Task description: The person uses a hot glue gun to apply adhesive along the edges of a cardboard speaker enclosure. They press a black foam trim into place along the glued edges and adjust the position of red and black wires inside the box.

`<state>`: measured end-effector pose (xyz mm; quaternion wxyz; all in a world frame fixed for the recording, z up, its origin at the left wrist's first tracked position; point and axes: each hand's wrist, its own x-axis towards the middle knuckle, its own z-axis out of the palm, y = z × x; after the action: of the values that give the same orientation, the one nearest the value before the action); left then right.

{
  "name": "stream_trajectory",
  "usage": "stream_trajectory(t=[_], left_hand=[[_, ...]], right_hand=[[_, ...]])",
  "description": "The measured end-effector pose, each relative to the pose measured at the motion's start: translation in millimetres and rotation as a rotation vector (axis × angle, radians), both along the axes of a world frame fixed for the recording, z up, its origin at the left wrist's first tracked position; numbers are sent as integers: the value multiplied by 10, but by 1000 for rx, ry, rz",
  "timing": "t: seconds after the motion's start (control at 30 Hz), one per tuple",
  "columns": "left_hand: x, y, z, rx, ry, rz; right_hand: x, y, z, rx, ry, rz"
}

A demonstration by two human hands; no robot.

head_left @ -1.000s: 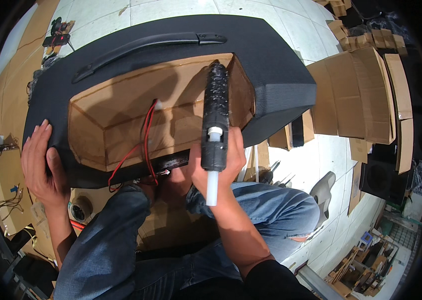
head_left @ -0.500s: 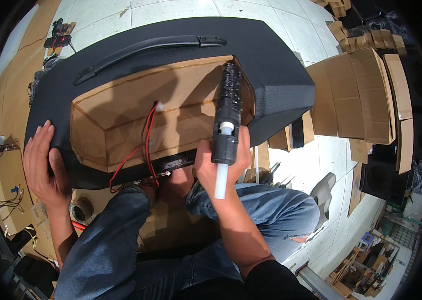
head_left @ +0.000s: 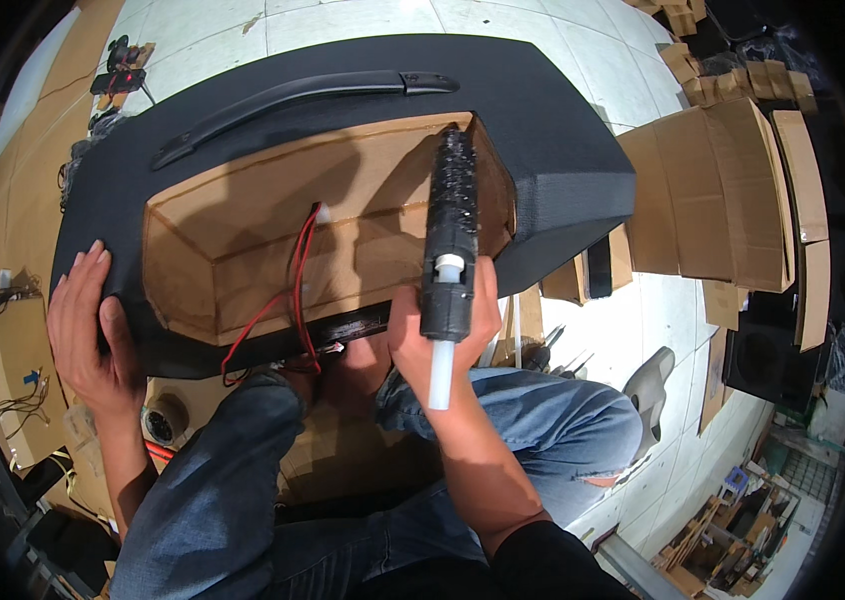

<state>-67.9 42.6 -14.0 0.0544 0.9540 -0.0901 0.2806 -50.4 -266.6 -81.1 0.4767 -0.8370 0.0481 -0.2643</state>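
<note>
In front of me lies a large black speaker cabinet (head_left: 563,130) with a carrying handle (head_left: 293,108) and a wood-lined recess (head_left: 273,240). A pair of red and black wires (head_left: 299,275) runs out of the recess over its near edge. My right hand (head_left: 483,320) is closed around a black glue gun (head_left: 451,220); a white glue stick (head_left: 440,375) pokes out of its rear. The gun's front end reaches the recess's far right corner, and its tip is hard to make out. My left hand (head_left: 93,335) lies flat with fingers outstretched on the cabinet's left end.
Folded cardboard (head_left: 733,190) stands right of the cabinet. A roll of tape (head_left: 165,418) sits by my left forearm. Loose cables (head_left: 23,400) lie on the cardboard at left. A grey curved object (head_left: 648,400) rests beyond my right knee, and a box of scraps (head_left: 723,540) stands lower right.
The glue gun has shifted slightly toward me and to the left, its rear end lower. My left hand stays in place on the cabinet.
</note>
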Motion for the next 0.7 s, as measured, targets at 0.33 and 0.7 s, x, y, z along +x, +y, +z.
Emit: stream_trajectory(t=[0.33,0.7], left_hand=[[4,-5,1,-9,-5,-9],[-15,16,-2,5,22,0]], right_hand=[[40,-26,-18,-33,-84,64],[7,109,-13,3,-96,105]])
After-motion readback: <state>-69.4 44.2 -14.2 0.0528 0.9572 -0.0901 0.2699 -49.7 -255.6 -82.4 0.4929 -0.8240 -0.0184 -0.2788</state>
